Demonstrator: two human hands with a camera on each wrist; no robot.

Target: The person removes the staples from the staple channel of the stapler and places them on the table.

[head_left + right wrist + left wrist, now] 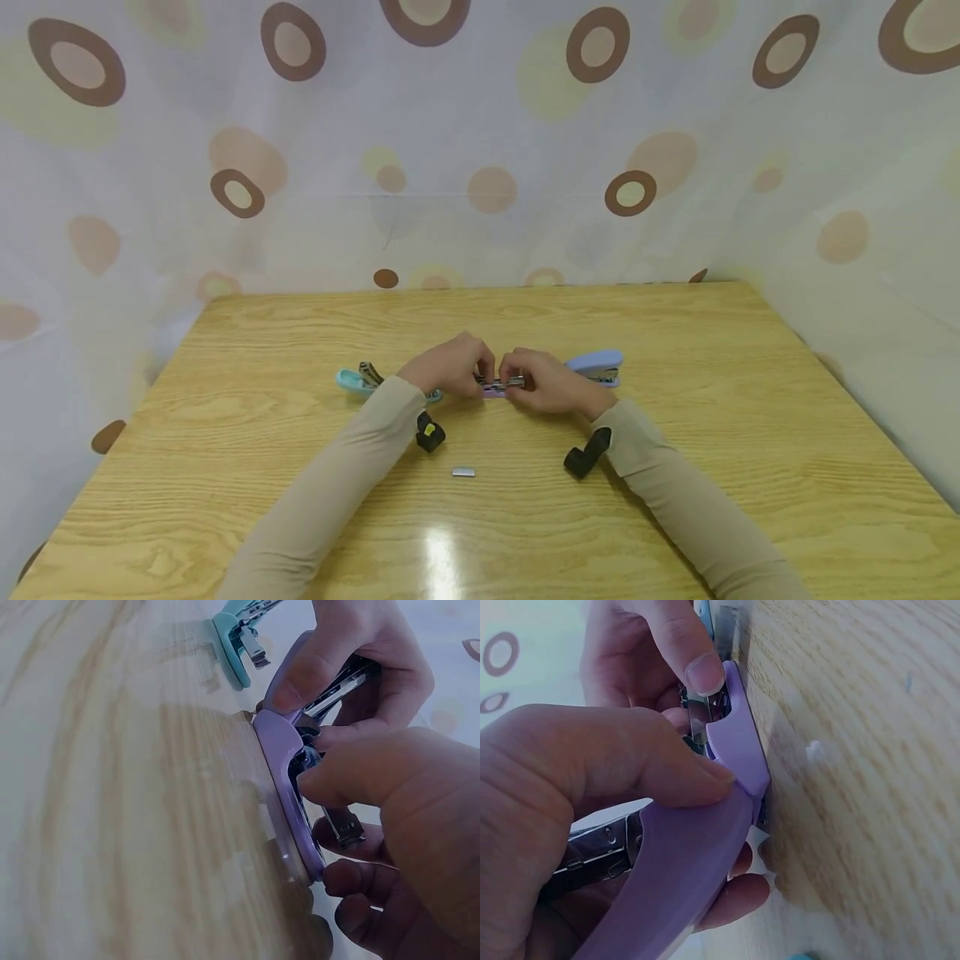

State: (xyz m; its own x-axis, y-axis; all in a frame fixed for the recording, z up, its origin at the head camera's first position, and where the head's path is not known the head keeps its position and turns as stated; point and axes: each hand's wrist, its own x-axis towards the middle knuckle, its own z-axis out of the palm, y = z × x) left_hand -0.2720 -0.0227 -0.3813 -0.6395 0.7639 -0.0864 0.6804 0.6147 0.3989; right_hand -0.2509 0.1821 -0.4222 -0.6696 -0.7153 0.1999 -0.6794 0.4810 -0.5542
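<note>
A purple stapler [739, 735] lies opened out between both hands, its base along the tabletop and its metal magazine [341, 821] exposed. My left hand [453, 367] grips the swung-back top cover [697, 840], the thumb pressing near the hinge. On the other side, my right hand [551, 385] holds the magazine above the base between thumb and fingers. In the head view the hands hide most of this stapler. Left of my left hand sits a teal stapler [351, 381], also opened. A closed blue stapler [596, 362] stands just beyond my right hand.
A short silver strip of staples [463, 472] lies on the wooden table [712, 358], nearer to me than the hands. Black wrist cameras [430, 433] hang under both forearms. A patterned curtain [491, 125] borders the table's back and sides.
</note>
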